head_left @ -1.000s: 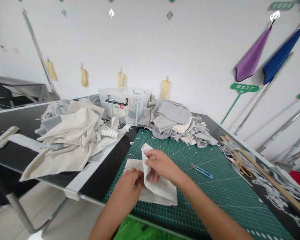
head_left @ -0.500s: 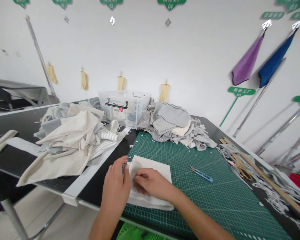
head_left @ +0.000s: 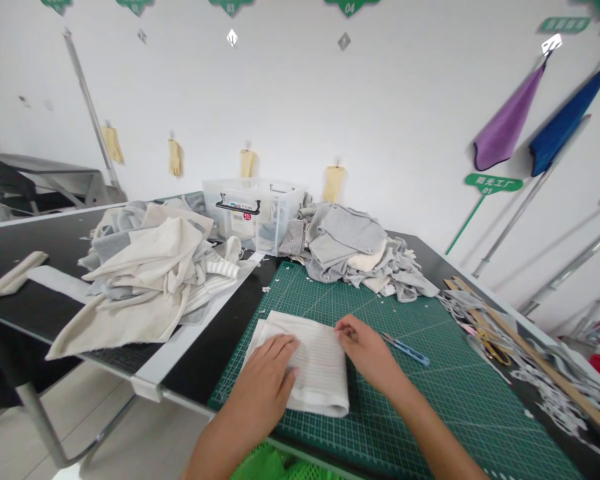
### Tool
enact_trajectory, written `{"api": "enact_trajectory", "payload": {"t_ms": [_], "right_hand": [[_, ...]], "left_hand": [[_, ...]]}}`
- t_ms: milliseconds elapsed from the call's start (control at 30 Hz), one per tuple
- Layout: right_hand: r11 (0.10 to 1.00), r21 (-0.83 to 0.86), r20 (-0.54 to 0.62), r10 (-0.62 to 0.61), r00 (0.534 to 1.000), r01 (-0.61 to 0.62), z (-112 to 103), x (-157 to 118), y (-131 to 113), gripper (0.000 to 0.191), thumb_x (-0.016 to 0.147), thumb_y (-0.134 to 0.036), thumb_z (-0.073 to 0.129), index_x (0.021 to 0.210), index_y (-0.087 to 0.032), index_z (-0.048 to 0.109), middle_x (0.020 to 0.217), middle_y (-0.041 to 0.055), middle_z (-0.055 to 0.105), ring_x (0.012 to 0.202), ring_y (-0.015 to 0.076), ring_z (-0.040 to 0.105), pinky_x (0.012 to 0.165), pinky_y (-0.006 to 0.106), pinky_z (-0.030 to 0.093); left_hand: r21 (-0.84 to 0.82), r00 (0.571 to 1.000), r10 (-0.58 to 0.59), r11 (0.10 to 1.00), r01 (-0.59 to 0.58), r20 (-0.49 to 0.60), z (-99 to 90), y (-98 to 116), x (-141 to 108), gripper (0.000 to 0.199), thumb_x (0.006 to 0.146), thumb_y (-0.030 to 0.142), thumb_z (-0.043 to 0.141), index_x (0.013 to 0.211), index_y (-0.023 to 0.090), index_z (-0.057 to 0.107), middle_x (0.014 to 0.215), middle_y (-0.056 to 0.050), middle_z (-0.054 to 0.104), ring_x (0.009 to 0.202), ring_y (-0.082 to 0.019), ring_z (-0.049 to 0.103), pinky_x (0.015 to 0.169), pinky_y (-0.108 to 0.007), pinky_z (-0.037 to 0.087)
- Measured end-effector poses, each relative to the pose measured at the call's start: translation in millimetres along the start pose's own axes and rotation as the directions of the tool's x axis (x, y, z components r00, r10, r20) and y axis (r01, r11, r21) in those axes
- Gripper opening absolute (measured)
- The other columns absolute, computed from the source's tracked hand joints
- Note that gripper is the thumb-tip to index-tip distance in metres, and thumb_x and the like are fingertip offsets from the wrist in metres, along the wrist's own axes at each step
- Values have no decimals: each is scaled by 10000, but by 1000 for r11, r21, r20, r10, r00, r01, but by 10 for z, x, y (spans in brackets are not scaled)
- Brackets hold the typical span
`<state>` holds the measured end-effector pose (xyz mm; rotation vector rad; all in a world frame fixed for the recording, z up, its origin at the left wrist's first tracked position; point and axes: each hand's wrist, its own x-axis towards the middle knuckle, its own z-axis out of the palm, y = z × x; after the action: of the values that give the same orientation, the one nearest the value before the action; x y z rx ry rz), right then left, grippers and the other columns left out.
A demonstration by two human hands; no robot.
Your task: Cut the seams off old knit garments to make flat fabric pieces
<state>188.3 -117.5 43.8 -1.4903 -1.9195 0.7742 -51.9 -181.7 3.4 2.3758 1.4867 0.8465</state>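
Note:
A folded white cloth (head_left: pixel 321 367) with faint stripes lies on the green cutting mat (head_left: pixel 405 413). My left hand (head_left: pixel 267 373) rests flat on the left part of the cloth, its fingers stretched out. At the cloth's upper right edge, my right hand (head_left: pixel 364 347) has its thumb and fingers curled together, pinching the edge. Just right of that hand, a pair of blue thread snips (head_left: pixel 406 349) lies on the mat.
Cream and grey fabric pieces (head_left: pixel 150 260) are heaped at left, with a grey fabric pile (head_left: pixel 347 233) behind the mat. A clear plastic box (head_left: pixel 245 220) stands between them. Scissors (head_left: pixel 495 347), wooden strips (head_left: pixel 545 360) and white scraps (head_left: pixel 555 400) lie along the right side.
My left hand has moved from the cloth's left edge onto its top and flattened. My right hand has slid from the cloth's middle to its upper right edge. The view has shifted slightly.

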Motion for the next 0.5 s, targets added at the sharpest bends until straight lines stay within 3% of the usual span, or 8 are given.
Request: {"api": "enact_trajectory", "payload": {"t_ms": [100, 200, 333, 500], "right_hand": [[944, 128, 195, 276, 941, -303, -71, -33, 137, 223, 954, -403, 476, 997, -194, 544, 801, 24, 650, 591, 170, 647, 489, 265, 480], [815, 320, 393, 350, 851, -483, -35, -103, 114, 338, 943, -493, 516, 1056, -175, 531, 800, 46, 670, 628, 212, 691, 472, 298, 531], [733, 497, 471, 221, 854, -464, 39, -145, 15, 442, 852, -488, 681, 1127, -152, 599, 919, 91, 725, 795, 225, 713, 598, 304, 580], [815, 497, 415, 78, 906, -298, -133, -88, -151, 469, 831, -431, 712, 1217, -173, 650, 987, 66, 731, 846, 218, 690, 615, 263, 525]], "left_hand": [[14, 1000, -23, 1000, 23, 8, -6, 9, 0, 455, 973, 257, 491, 1427, 270, 515, 1453, -62, 549, 1371, -251, 461, 1154, -467, 401], [22, 999, -43, 999, 43, 8, -10, 53, 10, 451, 963, 253, 500, 1413, 275, 530, 1439, -63, 557, 1352, -254, 478, 1144, -471, 408], [-5, 999, -53, 999, 53, 14, -53, 118, 59, 443, 947, 255, 520, 1389, 275, 545, 1402, -64, 579, 1323, -249, 501, 1139, -450, 413], [5, 982, -93, 995, 96, -163, -271, 155, 221, 721, 870, 289, 645, 1535, 275, 366, 1528, -85, 455, 1448, -276, 365, 1210, -493, 311]]}}
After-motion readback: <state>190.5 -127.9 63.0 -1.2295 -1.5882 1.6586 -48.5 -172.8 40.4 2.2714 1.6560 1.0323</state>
